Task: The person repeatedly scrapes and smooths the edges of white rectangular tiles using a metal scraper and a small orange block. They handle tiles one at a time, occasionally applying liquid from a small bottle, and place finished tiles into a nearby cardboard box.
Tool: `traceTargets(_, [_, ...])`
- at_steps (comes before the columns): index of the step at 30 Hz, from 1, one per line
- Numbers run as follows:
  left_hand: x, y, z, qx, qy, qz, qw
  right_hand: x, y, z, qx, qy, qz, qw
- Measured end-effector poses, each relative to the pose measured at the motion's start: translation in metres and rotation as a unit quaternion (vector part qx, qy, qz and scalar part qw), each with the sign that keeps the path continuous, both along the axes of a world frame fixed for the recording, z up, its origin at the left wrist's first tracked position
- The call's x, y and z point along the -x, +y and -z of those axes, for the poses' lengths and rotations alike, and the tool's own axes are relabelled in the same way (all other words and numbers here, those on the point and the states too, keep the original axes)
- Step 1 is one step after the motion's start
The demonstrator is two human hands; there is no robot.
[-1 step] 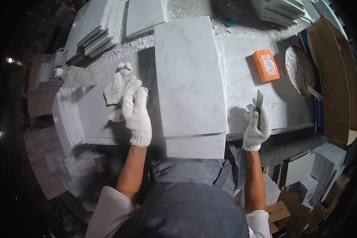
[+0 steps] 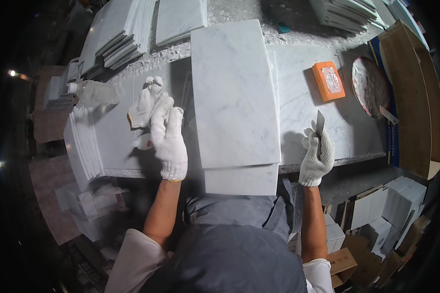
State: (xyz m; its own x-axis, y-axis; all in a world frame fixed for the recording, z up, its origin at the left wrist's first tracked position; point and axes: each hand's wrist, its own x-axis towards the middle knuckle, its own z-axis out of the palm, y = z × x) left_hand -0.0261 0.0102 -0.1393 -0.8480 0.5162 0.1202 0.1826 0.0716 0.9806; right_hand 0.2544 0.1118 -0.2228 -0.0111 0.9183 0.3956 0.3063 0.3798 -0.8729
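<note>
Fingers [image 2: 312,140] of the gloved right hand [image 2: 318,162] are closed on a flat metal blade [image 2: 320,123], its tip pointing away from the body. Left-hand fingers are loosely bent; the gloved left hand [image 2: 169,146] overlaps a loose white glove [image 2: 143,108], and whether it grips that glove cannot be determined. A veined marble slab [image 2: 235,97] lies between the hands, atop a second slab [image 2: 241,181] projecting past the near edge of the surface [image 2: 359,139]. To the right sit an orange block [image 2: 328,80] and a round dish of pale paste [image 2: 353,87]; a clear plastic bottle [image 2: 99,94] is at left.
</note>
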Motion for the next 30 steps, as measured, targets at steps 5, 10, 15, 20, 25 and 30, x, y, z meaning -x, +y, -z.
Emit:
traceTargets(5, [-0.006, -0.009, -0.001, 0.037, 0.019, 0.035, 0.999, 0.0, -0.001, -0.001, 0.014, -0.003, 0.022, 1.0])
traceTargets(10, [-0.016, -0.022, -0.005, -0.011, 0.075, 0.207, 0.976, 0.003, -0.004, -0.002, 0.036, -0.013, 0.03, 0.999])
traceTargets(15, [-0.083, -0.035, -0.018, -0.321, -0.541, 0.291, 0.721, -0.001, -0.004, 0.003, 0.046, 0.019, 0.014, 0.999])
traceTargets(20, [-0.098, -0.06, -0.04, 0.126, 0.379, 0.571, 0.717, -0.003, -0.004, 0.0, 0.055, -0.012, 0.002, 0.998])
traceTargets(25, [-0.08, -0.038, -0.041, 0.111, 0.406, 0.415, 0.807, 0.001, -0.004, -0.006, 0.096, 0.04, -0.001, 0.995])
traceTargets(30, [-0.076, -0.035, -0.045, 0.201, 0.444, 0.405, 0.774, 0.0, -0.005, -0.008, 0.1, 0.072, 0.002, 0.992])
